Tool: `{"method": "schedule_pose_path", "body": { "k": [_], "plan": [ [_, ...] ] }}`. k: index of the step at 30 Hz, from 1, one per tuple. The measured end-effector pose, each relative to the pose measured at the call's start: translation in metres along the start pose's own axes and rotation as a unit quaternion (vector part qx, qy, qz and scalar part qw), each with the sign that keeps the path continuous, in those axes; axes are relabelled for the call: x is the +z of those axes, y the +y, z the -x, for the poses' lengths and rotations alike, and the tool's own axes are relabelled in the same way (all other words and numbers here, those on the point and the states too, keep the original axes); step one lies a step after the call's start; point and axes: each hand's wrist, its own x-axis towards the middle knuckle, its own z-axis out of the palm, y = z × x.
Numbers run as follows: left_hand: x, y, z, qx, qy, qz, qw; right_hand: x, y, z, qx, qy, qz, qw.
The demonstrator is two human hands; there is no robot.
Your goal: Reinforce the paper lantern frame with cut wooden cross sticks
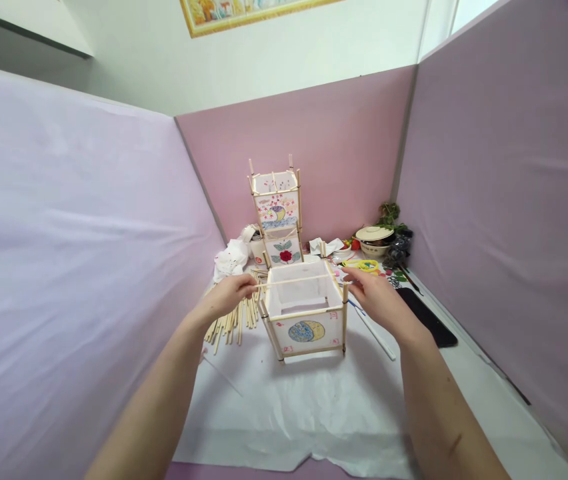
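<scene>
1. Left hand (228, 297): thumb and fingers pinched on one end of a thin wooden stick (294, 281).
2. Thin wooden stick: spans the open top of the nearer lantern frame (307, 333), roughly crosswise.
3. Right hand (375, 300): beside the frame's right corner post, well apart from the left; whether its fingers grip the stick cannot be told.
4. Nearer lantern frame: upright on the white sheet (294, 413), a blue-and-yellow disc on its front panel.
5. Behind: a taller stacked lantern (278, 212); at left, loose wooden sticks (231, 328).
</scene>
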Motion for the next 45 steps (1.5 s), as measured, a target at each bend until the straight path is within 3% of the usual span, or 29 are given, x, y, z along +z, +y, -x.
{"method": "schedule_pose_path", "body": {
  "k": [4, 7, 13, 16, 20, 27, 31, 34, 38, 41, 45],
  "plan": [
    [-0.010, 0.008, -0.004, 0.015, 0.040, -0.025, 0.999, -0.006, 0.003, 0.002, 0.020, 0.037, -0.004, 0.999],
    [-0.023, 0.002, 0.002, -0.002, 0.098, -0.037, 0.994, -0.012, 0.009, 0.004, 0.033, 0.057, -0.010, 0.998],
    [-0.045, -0.063, 0.036, -0.136, 0.199, 0.026, 0.970, -0.022, 0.016, 0.006, 0.051, 0.098, -0.030, 0.993],
    [-0.045, -0.095, 0.047, -0.220, 0.230, -0.075, 0.945, -0.023, 0.012, 0.007, 0.055, 0.107, -0.032, 0.992],
    [-0.024, -0.112, 0.050, -0.233, 0.241, -0.177, 0.926, -0.021, 0.003, 0.009, 0.049, 0.095, -0.030, 0.994],
    [0.038, -0.117, 0.039, -0.230, 0.118, -0.235, 0.937, -0.018, -0.005, 0.010, 0.031, 0.066, -0.033, 0.997],
    [0.045, -0.117, 0.040, -0.239, 0.109, -0.254, 0.931, -0.018, -0.005, 0.009, 0.030, 0.058, -0.020, 0.998],
    [0.028, -0.105, 0.045, -0.246, 0.121, -0.247, 0.930, -0.017, -0.003, 0.007, 0.031, 0.053, -0.018, 0.998],
    [-0.019, -0.078, 0.052, -0.226, 0.162, -0.224, 0.934, -0.015, 0.000, 0.006, 0.042, 0.042, -0.031, 0.998],
    [-0.055, -0.059, 0.054, -0.188, 0.277, -0.155, 0.929, -0.013, 0.001, 0.005, 0.040, 0.039, -0.037, 0.998],
    [-0.078, -0.039, 0.044, -0.099, 0.409, 0.114, 0.900, -0.011, -0.002, 0.004, 0.038, 0.048, -0.045, 0.997]
  ]
}}
